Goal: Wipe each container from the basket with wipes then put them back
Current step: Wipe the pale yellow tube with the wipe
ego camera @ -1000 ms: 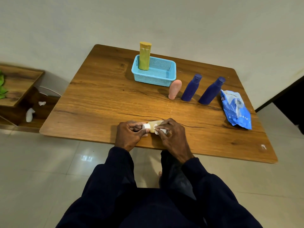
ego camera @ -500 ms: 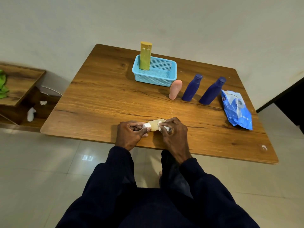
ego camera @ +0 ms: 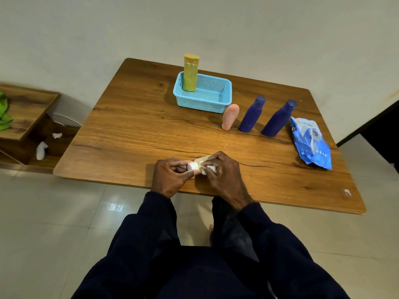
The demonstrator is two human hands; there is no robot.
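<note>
Near the table's front edge my left hand [ego camera: 170, 176] grips the white-capped end of a small beige tube [ego camera: 203, 159] lying sideways. My right hand [ego camera: 224, 175] is closed over the tube's body with a white wipe [ego camera: 210, 168] pressed against it. A light blue mesh basket [ego camera: 216, 98] stands at the back of the table with a tall yellow-green container [ego camera: 190, 73] upright in its left corner. To the basket's right stand a pink tube [ego camera: 230, 116] and two dark blue bottles [ego camera: 252, 115] [ego camera: 278, 119].
A blue wipes pack [ego camera: 311, 143] lies at the table's right side. The wooden table [ego camera: 133, 126] ends close to my body. A lower wooden shelf [ego camera: 23, 113] stands at the left with crumpled white wipes [ego camera: 41, 147] on it.
My right hand has slid slightly along the tube with the wipe; the left hand has kept its hold on the cap end. Everything else stands as before.
</note>
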